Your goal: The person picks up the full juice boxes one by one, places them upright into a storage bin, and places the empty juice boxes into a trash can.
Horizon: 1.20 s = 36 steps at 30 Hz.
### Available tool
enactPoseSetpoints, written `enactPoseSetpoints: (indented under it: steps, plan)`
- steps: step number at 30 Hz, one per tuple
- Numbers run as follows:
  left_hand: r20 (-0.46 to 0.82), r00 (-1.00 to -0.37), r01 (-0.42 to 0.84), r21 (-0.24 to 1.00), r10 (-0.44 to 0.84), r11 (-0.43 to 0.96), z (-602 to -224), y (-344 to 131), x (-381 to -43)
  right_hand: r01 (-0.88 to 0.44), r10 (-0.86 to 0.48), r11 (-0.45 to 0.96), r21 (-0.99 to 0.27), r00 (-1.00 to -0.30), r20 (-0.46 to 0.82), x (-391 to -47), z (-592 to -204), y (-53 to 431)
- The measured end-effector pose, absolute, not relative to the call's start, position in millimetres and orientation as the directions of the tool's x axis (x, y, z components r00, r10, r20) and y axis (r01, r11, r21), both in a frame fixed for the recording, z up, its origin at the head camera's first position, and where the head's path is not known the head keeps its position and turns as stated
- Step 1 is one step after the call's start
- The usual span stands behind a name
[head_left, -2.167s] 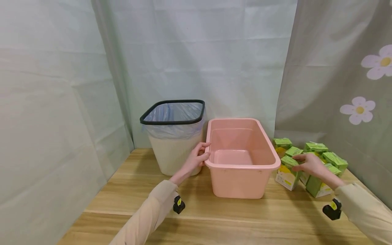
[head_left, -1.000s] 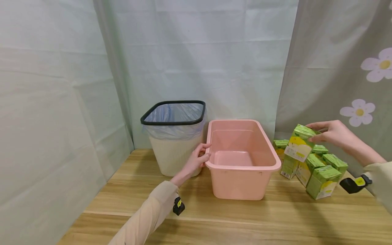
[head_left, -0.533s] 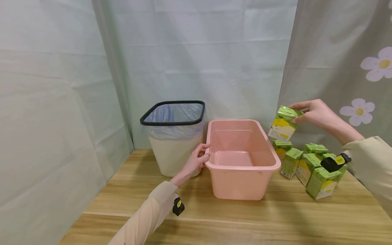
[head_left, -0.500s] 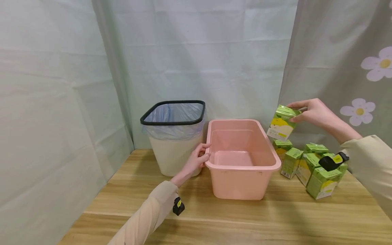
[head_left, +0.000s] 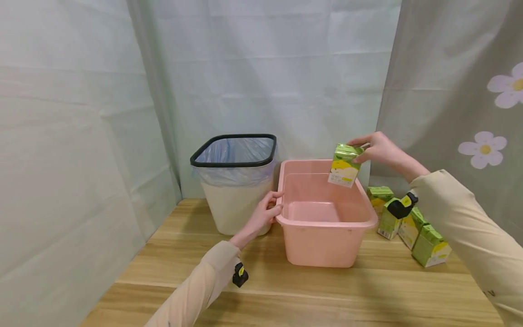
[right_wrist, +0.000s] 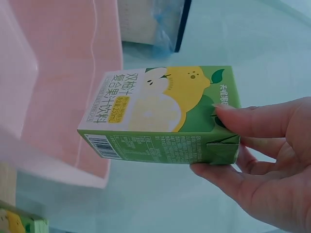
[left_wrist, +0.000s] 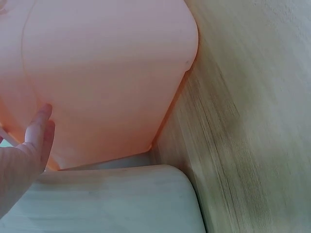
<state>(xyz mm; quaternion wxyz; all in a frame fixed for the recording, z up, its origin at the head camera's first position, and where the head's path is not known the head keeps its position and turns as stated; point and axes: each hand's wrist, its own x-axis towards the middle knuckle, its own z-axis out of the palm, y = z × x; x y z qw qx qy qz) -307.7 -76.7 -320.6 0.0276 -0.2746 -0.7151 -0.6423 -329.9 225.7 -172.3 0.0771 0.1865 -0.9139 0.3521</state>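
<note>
My right hand (head_left: pixel 379 147) pinches the top end of a green and yellow juice box (head_left: pixel 345 165) between thumb and fingers. The carton hangs slightly tilted over the right side of the pink tub (head_left: pixel 318 245); in the right wrist view, lemons are printed on the juice box (right_wrist: pixel 160 107). At the tub's left rim, my left hand (head_left: pixel 263 213) grips the edge. Two fingers (left_wrist: pixel 41 128) of it lie against the outer wall in the left wrist view. Inside the tub, the visible floor is bare.
Several more juice boxes (head_left: pixel 390 220) stand right of the tub, some hidden behind the right sleeve. A white trash bin (head_left: pixel 234 200) with a black rim and bluish liner stands close on the left. Pale curtains (head_left: pixel 261 68) hang behind the wooden table (head_left: pixel 261 299).
My right hand has lifted a juice box from the group and carried it left until it hangs over the tub. The left hand has stayed at the rim.
</note>
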Motion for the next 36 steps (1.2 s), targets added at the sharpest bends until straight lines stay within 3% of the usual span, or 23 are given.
enactPoseSetpoints:
  steps: [22,36]
  plan:
    - [0.407,-0.844,0.449,0.892,0.350,0.047,-321,-76,-309,-0.414,-0.350,0.540,-0.733,-0.902,0.252,-392,-225,164]
    - [0.363,-0.859,0.418,0.905,0.362,0.083,-319,-77,-308,-0.473,-0.515,0.470,-0.745,-0.833,0.204,-406,-255,146]
